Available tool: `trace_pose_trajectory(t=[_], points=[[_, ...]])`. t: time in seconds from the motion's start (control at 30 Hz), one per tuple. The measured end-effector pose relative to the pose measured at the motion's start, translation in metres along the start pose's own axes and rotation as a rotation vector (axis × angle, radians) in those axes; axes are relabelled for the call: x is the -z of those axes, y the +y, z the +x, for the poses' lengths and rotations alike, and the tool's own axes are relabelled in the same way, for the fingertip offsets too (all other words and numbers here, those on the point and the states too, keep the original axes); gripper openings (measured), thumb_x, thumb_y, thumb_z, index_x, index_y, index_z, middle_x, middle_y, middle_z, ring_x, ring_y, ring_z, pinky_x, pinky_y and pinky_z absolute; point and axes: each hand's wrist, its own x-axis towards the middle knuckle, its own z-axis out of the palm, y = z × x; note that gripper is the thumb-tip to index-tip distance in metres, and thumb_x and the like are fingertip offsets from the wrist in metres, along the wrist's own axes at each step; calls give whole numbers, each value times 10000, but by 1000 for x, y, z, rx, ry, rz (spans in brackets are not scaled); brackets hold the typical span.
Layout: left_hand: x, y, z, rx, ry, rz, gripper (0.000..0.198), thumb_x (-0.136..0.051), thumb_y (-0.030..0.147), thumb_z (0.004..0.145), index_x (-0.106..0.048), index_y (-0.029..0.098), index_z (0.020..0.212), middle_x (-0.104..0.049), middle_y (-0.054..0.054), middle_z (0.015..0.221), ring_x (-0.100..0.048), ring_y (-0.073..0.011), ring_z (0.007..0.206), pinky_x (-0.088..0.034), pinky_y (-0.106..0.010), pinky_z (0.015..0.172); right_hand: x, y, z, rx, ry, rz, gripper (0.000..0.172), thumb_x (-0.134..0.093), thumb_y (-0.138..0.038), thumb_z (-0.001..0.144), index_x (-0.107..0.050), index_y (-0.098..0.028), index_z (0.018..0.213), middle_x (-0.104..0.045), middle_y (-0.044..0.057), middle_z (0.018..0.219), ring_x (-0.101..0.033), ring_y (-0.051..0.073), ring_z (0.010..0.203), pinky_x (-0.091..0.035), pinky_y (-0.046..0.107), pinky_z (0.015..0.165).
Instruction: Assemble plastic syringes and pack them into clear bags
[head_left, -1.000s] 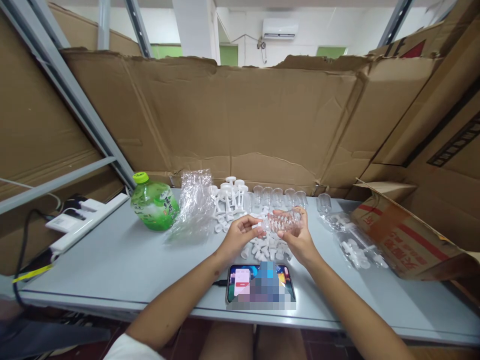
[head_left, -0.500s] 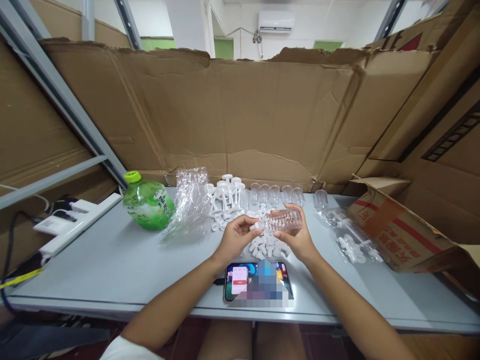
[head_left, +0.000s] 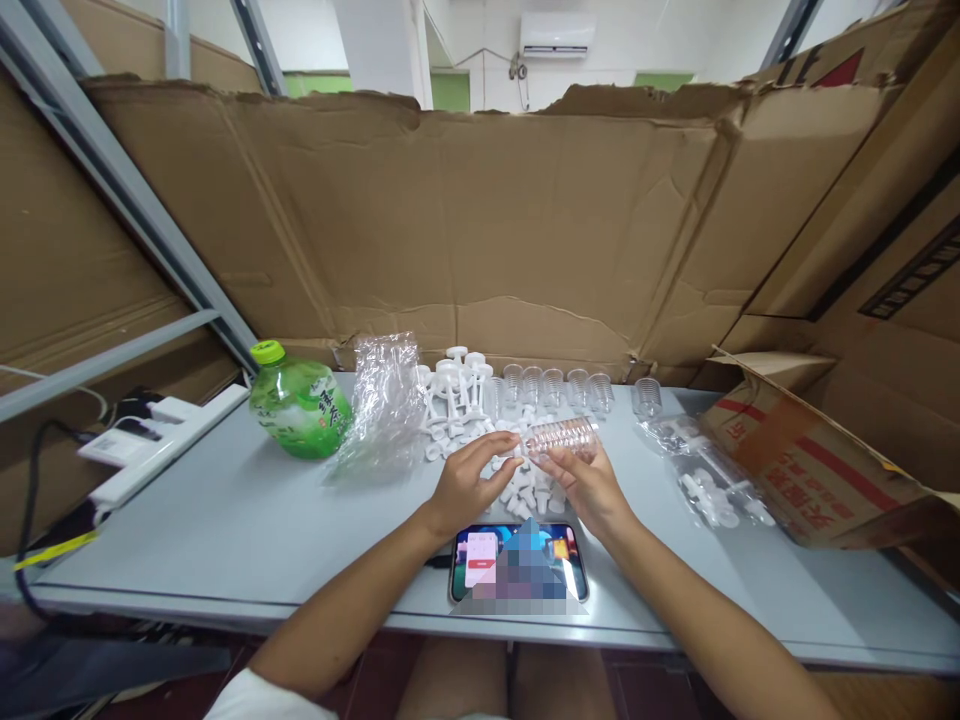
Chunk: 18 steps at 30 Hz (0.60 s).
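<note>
In the middle of the table I hold a clear ribbed plastic barrel [head_left: 562,436] lying sideways, its narrow end to the left. My right hand [head_left: 589,485] grips it from below and the right, the thumb reaching along its near side. At the narrow end, my left hand [head_left: 474,478] pinches a small white cap [head_left: 516,452] between thumb and index finger. Whether the cap is seated on the barrel is hard to see. Under both hands lies a pile of small white caps [head_left: 525,492], partly covered by the fingers.
Behind are white plungers [head_left: 454,390] and a row of clear barrels [head_left: 553,387]. A clear plastic bag [head_left: 381,405] and green tea bottle [head_left: 300,405] stand left. In front lies a phone [head_left: 480,560]. To the right are bagged white parts [head_left: 709,495] and a cardboard box [head_left: 795,460].
My right hand has shifted its grip lower on the barrel, uncovering its upper side, with the thumb now nearer the narrow end. My left hand stays pinched at that end.
</note>
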Motion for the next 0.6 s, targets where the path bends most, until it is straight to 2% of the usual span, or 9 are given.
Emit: trace_pose_trajectory(t=[0.13, 0.27, 0.33, 0.4, 0.47, 0.5, 0.6], points=[[7, -5, 0, -14, -126, -5, 184, -580, 215, 808, -671, 202, 968, -677, -98, 1072, -610, -229, 1056, -473, -380, 950, 2, 0, 2, -121, -17, 51, 320, -798, -229, 578, -582, -204, 814, -700, -13, 745, -675, 163, 721, -544, 363, 808], [13, -10, 2, -10, -266, -13, 228, -556, 222, 826, -643, 188, 1033, -643, -113, 1141, -570, -231, 1121, -455, -397, 970, 2, -3, 1, -187, -12, 41, 255, -785, -236, 603, -603, -197, 778, -705, 7, 772, -681, 181, 756, -538, 384, 845], [11, -10, 4, -9, -250, -13, 216, -558, 235, 824, -641, 192, 1019, -647, -107, 1129, -571, -225, 1116, -445, -389, 975, 1, -3, -1, -151, 3, 40, 265, -786, -242, 605, -587, -205, 777, -695, -4, 772, -675, 179, 767, -529, 399, 865], [7, -8, 6, 27, -175, -29, 191, -575, 257, 813, -635, 196, 984, -655, -97, 1094, -582, -214, 1086, -438, -367, 972, 0, -3, -2, -81, 23, 29, 307, -792, -239, 602, -562, -220, 805, -681, -28, 771, -665, 164, 774, -522, 405, 873], [2, -6, 7, 145, -102, -109, 231, -603, 293, 794, -594, 196, 1004, -659, -82, 1025, -614, -196, 1000, -470, -336, 907, -1, -2, -4, -17, 31, -4, 355, -795, -239, 599, -539, -232, 845, -671, -38, 800, -653, 155, 802, -516, 402, 871], [0, -5, 8, 233, -102, -189, 269, -609, 318, 789, -563, 193, 1022, -661, -70, 963, -636, -182, 919, -496, -316, 838, -2, -1, -5, 9, 31, -28, 376, -796, -242, 598, -529, -236, 864, -667, -37, 820, -648, 155, 817, -514, 399, 867], [-3, -2, 12, 485, -202, -523, 305, -591, 397, 797, -502, 173, 984, -640, -19, 741, -634, -128, 633, -490, -241, 605, -2, 0, -6, 102, 23, -142, 412, -795, -253, 594, -504, -243, 885, -649, -30, 838, -633, 163, 813, -509, 373, 826]])
